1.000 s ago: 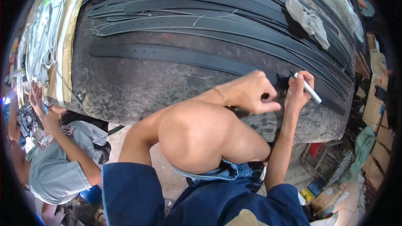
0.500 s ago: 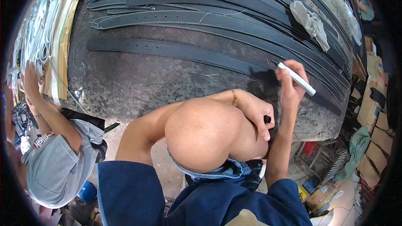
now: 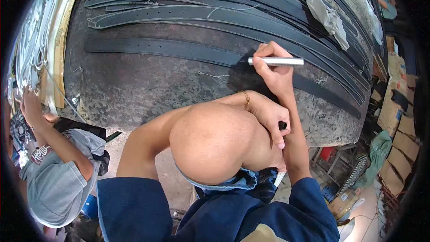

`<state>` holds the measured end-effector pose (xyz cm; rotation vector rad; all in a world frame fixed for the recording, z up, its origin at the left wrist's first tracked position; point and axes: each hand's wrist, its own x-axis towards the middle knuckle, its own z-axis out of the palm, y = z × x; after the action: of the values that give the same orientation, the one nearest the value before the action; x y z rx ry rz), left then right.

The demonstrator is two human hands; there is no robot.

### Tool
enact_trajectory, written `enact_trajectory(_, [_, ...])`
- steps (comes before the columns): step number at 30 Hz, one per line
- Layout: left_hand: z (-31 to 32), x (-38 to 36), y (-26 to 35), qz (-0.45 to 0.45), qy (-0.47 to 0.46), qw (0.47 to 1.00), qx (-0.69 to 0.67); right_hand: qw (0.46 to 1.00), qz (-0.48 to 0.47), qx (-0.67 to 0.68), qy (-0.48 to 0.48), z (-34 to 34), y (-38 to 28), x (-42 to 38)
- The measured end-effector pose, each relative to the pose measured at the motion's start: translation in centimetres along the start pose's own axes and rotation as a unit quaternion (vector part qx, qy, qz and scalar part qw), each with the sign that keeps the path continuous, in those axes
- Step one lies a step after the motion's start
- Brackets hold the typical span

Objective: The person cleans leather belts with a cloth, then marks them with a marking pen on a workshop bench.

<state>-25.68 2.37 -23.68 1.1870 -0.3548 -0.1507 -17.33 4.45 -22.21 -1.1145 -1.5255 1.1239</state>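
Note:
A white marker pen (image 3: 280, 62) is held in my right hand (image 3: 275, 69), its tip end over the nearest black belt strap (image 3: 179, 50). That strap lies across the dark worktable, with several holes near its left end. Wrapped round my bent knee (image 3: 212, 141), my left hand (image 3: 274, 118) has its fingers closed on a small black cap, with a bracelet at the wrist. More black straps with pale stitched edges (image 3: 188, 13) lie beyond. A loose thread (image 3: 214, 76) rests on the table (image 3: 148, 85) between the nearest strap and my left forearm.
A crumpled white cloth (image 3: 329, 20) lies on the straps at the right. At the left, a co-worker in a grey shirt (image 3: 58, 192) has hands near white strips (image 3: 38, 40). Cardboard (image 3: 394, 112) and a green cloth (image 3: 378, 152) are on the right.
My right hand has moved left with the marker, which has turned from slanted to nearly level and is now over the nearest strap. The view has shifted slightly. My left hand keeps its hold.

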Motion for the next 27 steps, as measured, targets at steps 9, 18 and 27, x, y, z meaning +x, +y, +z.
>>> enact_trajectory(9, [0.0,-0.4,2.5,-0.104,0.034,0.994,-0.021,0.979,-0.001,-0.005,0.204,-6.4,-3.2,-5.5])
enact_trajectory(18, [-0.5,-0.1,2.4,-0.17,0.052,0.98,-0.086,0.818,0.042,-0.01,0.574,-21.2,-1.3,-20.5])
enact_trajectory(27, [-0.4,-0.3,2.3,-0.157,0.074,0.981,-0.082,0.898,0.109,-0.069,0.421,-15.0,0.1,-14.5])
